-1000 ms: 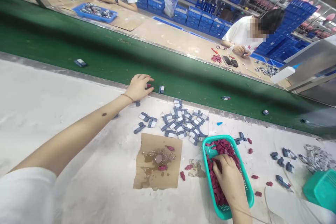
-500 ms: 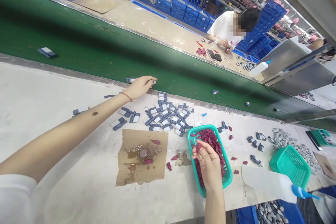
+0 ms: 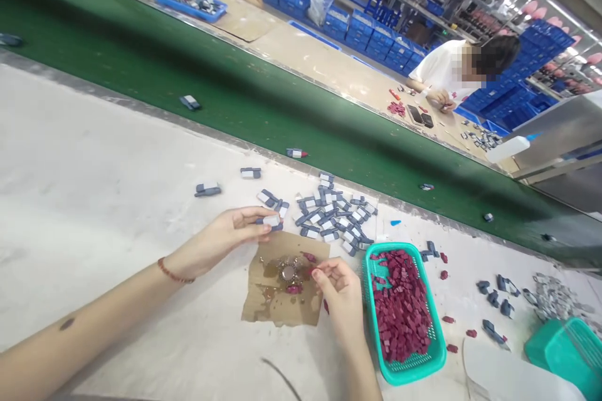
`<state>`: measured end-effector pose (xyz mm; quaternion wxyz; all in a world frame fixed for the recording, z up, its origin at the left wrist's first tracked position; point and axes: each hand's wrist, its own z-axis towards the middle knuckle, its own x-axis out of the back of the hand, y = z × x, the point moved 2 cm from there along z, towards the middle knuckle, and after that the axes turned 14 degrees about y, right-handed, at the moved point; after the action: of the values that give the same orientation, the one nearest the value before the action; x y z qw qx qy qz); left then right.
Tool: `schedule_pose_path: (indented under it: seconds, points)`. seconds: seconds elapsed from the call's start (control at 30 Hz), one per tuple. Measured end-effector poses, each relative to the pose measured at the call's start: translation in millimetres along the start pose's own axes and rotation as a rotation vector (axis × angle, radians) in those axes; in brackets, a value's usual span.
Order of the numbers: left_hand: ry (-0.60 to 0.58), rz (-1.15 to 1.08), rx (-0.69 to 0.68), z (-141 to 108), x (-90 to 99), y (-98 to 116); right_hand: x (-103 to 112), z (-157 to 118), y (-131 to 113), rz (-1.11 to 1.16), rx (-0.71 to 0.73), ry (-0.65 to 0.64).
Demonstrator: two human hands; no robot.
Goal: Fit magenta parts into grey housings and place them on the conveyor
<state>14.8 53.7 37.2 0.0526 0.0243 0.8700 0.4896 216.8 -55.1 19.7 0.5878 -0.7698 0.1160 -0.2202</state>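
My left hand [image 3: 235,235] pinches a small blue-and-white plastic piece [image 3: 271,222] just above the upper left edge of a stained cardboard sheet [image 3: 263,308]. My right hand [image 3: 341,294] is closed at the fingertips on a small dark red piece [image 3: 312,270], over the cardboard's right side. On the cardboard sits a wet, glossy patch with a round disc [image 3: 288,273] in it, and red pieces lie beside it. Behind the cardboard spreads a pile of blue-and-white pieces [image 3: 329,216]. A green basket [image 3: 439,351] full of red pieces [image 3: 402,307] stands right of my right hand.
A green conveyor belt [image 3: 235,113] crosses behind the table with scattered pieces, one red-tipped [image 3: 296,153]. At right are another green basket [image 3: 559,351], a white bottle [image 3: 508,369] and loose pieces. Across the belt, people work by a blue tray [image 3: 207,12].
My left hand has drawn back from the belt edge to the cardboard, now with a blue-and-white piece. My right hand has moved left from the basket, carrying a red piece. The view has shifted.
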Motion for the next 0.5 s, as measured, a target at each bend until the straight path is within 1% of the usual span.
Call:
schedule_pose_path:
  seconds: [0.03,0.1,0.2,0.27,0.4,0.5]
  points:
    - [0.03,0.007,-0.002,-3,4.3,-6,-7,1,1,-0.059,0.045,-0.039]
    - [0.046,0.003,-0.011,-8,9.4,-18,-18,1,1,-0.191,0.189,-0.131]
    - [0.004,-0.011,-0.024,-11,10.1,-30,-28,1,-3,-0.363,0.447,-0.242]
    - [-0.029,0.0,-0.04,-12,7.7,-35,-30,1,-5,-0.435,0.532,-0.274]
    - [-0.133,-0.017,-0.093,-14,-0.4,-38,-29,1,-6,-0.493,0.517,-0.295]
    - [-0.185,-0.023,-0.147,-18,-4.9,-41,-28,1,-5,-0.473,0.432,-0.272]
